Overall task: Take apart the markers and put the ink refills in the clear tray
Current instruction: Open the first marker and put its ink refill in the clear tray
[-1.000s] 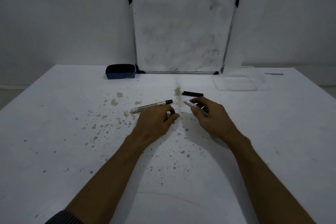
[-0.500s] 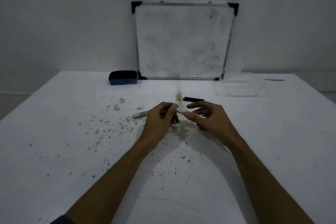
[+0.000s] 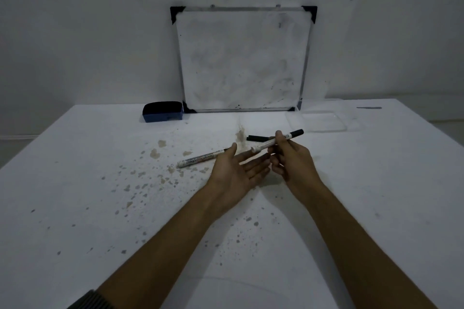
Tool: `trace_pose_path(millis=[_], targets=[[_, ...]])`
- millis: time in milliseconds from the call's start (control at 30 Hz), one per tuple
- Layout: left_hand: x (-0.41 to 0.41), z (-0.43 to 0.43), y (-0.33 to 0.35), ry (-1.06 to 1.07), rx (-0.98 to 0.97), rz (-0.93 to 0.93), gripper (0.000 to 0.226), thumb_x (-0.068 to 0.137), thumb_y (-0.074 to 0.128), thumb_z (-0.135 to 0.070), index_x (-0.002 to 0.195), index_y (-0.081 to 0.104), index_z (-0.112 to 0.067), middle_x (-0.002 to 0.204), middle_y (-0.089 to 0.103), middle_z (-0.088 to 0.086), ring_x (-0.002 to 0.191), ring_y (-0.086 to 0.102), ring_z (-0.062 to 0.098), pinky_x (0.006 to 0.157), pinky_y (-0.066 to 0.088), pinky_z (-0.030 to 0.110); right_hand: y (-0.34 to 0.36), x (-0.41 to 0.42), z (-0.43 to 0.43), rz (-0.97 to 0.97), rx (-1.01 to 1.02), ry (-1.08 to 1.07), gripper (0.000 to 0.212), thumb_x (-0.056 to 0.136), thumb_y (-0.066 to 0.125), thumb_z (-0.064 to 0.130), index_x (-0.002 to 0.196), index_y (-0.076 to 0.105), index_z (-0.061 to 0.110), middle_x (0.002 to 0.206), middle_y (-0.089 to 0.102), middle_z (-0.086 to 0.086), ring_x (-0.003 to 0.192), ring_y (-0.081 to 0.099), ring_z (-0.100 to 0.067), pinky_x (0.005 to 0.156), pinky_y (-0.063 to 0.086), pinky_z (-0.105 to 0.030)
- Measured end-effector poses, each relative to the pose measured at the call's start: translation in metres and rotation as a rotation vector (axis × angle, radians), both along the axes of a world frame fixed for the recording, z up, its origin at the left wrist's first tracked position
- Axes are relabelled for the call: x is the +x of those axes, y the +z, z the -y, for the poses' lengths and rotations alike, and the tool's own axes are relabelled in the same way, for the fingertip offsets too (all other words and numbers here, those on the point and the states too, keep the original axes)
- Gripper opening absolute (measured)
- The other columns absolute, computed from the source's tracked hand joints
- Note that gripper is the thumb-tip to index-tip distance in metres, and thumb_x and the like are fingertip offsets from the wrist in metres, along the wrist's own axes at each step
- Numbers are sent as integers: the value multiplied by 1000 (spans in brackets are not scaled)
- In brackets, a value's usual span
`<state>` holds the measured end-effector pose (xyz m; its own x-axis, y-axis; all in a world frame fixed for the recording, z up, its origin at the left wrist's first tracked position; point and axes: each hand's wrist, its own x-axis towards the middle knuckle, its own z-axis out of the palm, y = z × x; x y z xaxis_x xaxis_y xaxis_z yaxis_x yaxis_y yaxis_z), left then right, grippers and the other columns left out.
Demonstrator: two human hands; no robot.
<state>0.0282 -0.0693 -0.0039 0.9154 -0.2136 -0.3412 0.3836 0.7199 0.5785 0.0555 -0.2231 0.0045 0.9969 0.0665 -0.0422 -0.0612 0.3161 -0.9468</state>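
My right hand [image 3: 291,158] grips a white marker [image 3: 266,144] with a black end, held above the table and tilted up to the right. Just left of it my left hand [image 3: 238,170] is palm up with the fingers spread, holding nothing. A second white marker [image 3: 200,159] lies on the table behind my left hand, partly hidden by the thumb. A black cap [image 3: 256,138] lies on the table beyond the held marker. The clear tray [image 3: 317,121] stands at the back right and looks empty.
A whiteboard [image 3: 243,60] leans against the wall at the table's back edge. A dark blue eraser [image 3: 162,111] sits left of it. Brown stains speckle the white table [image 3: 100,183]. A small dark item [image 3: 369,108] lies at the far right.
My right hand has lifted the marker and turned it, black end up to the right. My left hand has let go of it and opened palm up.
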Motion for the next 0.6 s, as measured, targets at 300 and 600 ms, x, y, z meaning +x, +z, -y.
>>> trace_pose_path(millis=[300,600], targets=[[-6,-2,-4,-130,-170,-16,51,110,39,-33,127,66,6,112,76,20,102,76,30,97,58,38,1,-22,-12,654,-497,-160,21,100,60,39,94,67,21,73,71,10,69,71,-4,62,55,-15],[-3,-6,-8,-76,-141,-3,42,107,49,-28,123,72,4,81,69,12,78,69,22,87,61,38,-9,-31,-29,753,-618,-207,19,102,53,44,99,62,28,72,70,20,63,71,-2,54,53,-12]])
